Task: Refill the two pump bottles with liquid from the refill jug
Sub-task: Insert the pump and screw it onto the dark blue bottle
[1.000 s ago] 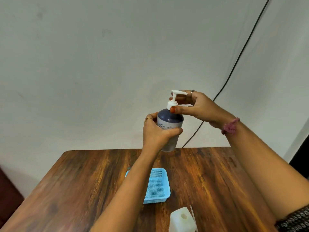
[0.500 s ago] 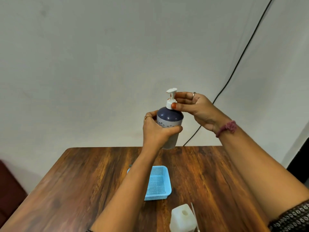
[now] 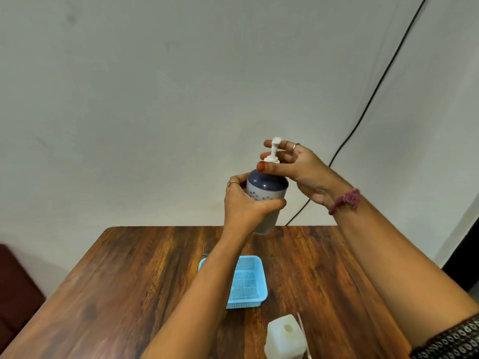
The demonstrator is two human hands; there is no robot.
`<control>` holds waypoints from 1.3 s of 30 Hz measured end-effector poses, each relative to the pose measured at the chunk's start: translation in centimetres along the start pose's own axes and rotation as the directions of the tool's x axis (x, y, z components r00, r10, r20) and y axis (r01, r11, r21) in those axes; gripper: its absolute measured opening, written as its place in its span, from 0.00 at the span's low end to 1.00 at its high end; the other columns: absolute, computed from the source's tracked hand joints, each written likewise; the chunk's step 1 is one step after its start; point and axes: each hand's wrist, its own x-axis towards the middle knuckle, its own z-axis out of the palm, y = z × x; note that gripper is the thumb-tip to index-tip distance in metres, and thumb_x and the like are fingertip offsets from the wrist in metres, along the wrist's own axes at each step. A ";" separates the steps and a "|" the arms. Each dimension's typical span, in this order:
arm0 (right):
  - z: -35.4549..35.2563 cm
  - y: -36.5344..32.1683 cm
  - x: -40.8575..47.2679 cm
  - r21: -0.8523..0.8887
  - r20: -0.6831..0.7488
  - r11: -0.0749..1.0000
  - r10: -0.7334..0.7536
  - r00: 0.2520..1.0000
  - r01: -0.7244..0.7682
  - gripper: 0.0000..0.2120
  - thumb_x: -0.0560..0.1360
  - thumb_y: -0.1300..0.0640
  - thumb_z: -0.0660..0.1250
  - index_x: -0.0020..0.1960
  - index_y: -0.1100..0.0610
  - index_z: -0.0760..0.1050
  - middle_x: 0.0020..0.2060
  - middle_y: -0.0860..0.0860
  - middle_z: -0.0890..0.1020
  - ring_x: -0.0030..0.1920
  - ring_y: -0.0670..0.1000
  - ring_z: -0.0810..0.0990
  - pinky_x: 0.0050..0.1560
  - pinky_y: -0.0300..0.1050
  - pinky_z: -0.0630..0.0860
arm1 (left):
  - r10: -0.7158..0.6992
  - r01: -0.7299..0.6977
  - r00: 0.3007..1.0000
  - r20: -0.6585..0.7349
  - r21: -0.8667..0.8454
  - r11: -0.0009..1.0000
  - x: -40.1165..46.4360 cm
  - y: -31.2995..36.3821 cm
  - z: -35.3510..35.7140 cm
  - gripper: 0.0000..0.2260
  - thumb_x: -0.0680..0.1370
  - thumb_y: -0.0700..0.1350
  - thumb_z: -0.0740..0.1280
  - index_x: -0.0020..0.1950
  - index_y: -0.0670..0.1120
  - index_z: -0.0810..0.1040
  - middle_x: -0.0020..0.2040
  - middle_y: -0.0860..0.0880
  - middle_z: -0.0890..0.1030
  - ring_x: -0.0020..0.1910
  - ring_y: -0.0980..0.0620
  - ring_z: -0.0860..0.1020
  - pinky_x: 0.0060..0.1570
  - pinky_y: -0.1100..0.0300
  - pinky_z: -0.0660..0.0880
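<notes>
Pump bottle (image 3: 266, 189) held upright in air above table (image 3: 134, 275). Left hand (image 3: 245, 206) wrapped round body; right hand (image 3: 298, 169) fingers (image 3: 270, 167) pinching white pump collar. Refill jug (image 3: 284, 338) at near edge, beside blue basket (image 3: 247, 282).

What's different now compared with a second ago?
The white pump head has turned: its nozzle pointed right, now it faces the camera, twisted by the right hand at the collar. The left hand still grips the pump bottle above the table. Blue basket and white jug unmoved.
</notes>
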 end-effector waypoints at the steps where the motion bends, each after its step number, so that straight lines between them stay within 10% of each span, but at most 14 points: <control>1: -0.5 -0.2 -0.2 -0.021 0.070 1.000 0.009 0.998 -0.007 0.28 0.67 0.61 0.74 0.65 0.56 0.72 0.56 0.51 0.82 0.57 0.48 0.80 0.55 0.38 0.77 | -0.001 0.001 1.000 0.002 -0.007 1.000 0.0 0.0 -0.1 0.34 0.61 0.45 0.81 0.60 0.50 0.65 0.57 0.51 0.73 0.47 0.59 0.74 0.39 0.74 0.69; 5: -1.4 -0.6 -1.1 -0.046 0.187 0.999 0.009 0.982 0.000 0.17 0.74 0.65 0.67 0.63 0.60 0.75 0.56 0.53 0.83 0.58 0.47 0.80 0.56 0.36 0.76 | 0.006 -0.006 1.000 0.020 0.005 1.000 0.0 0.2 -0.4 0.34 0.61 0.45 0.81 0.60 0.51 0.65 0.55 0.53 0.73 0.46 0.61 0.74 0.37 0.75 0.69; 15: 2.2 1.6 -1.7 -0.049 -0.276 0.996 -0.085 0.957 0.074 0.19 0.66 0.60 0.77 0.56 0.60 0.80 0.47 0.52 0.85 0.48 0.46 0.84 0.48 0.38 0.80 | -0.037 0.033 0.997 -0.067 -0.058 0.998 -0.2 -0.5 0.2 0.35 0.60 0.45 0.81 0.60 0.50 0.66 0.55 0.52 0.74 0.49 0.57 0.75 0.40 0.73 0.70; 32: 3.5 3.3 -2.0 -0.256 -0.332 0.965 -0.149 0.931 0.064 0.18 0.64 0.51 0.78 0.53 0.51 0.80 0.47 0.47 0.85 0.49 0.44 0.83 0.56 0.50 0.79 | -0.012 0.005 0.993 -0.116 -0.059 0.998 -1.1 -2.0 0.3 0.36 0.60 0.47 0.81 0.63 0.49 0.67 0.56 0.53 0.74 0.52 0.56 0.76 0.39 0.75 0.72; 39: 1.5 4.0 -3.5 -0.576 -0.077 0.804 0.126 0.989 -0.147 0.49 0.60 0.43 0.78 0.74 0.52 0.58 0.70 0.46 0.68 0.64 0.50 0.73 0.61 0.47 0.73 | -0.042 0.030 0.991 -0.123 -0.094 0.995 -1.3 -4.1 -0.3 0.36 0.62 0.42 0.80 0.65 0.48 0.68 0.60 0.52 0.74 0.55 0.55 0.75 0.44 0.74 0.72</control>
